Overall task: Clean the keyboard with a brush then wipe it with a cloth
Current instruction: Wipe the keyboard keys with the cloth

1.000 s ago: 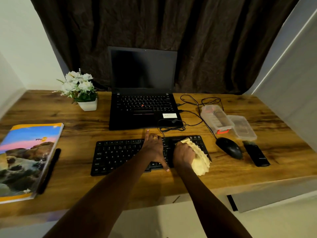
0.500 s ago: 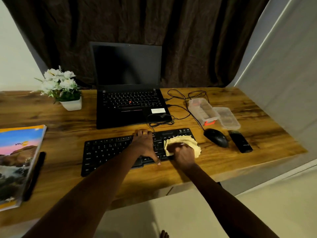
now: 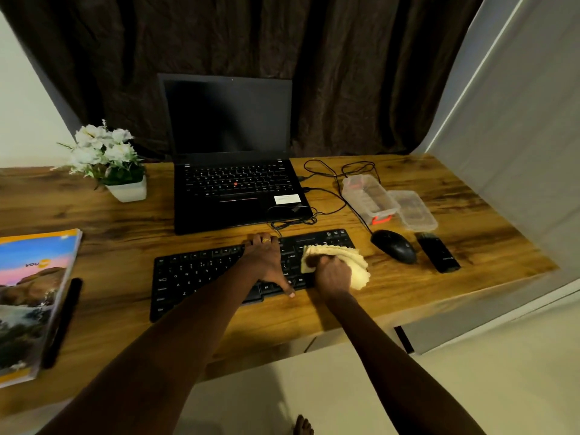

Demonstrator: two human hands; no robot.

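A black external keyboard lies near the front of the wooden desk. My left hand rests flat across the keyboard's middle, fingers over its far edge and thumb at its near edge, holding it down. My right hand presses a folded pale yellow cloth onto the keyboard's right end. The cloth covers the number keys there. No brush is clearly visible.
An open black laptop stands behind the keyboard with cables trailing right. A black mouse, a small black device and two clear plastic boxes lie right. A flower pot, a book and a black pen are on the left.
My right hand has shifted the cloth across the keyboard's right end, from hanging off its right edge to lying spread on the keys. My left hand stays on the keyboard. The camera moved.
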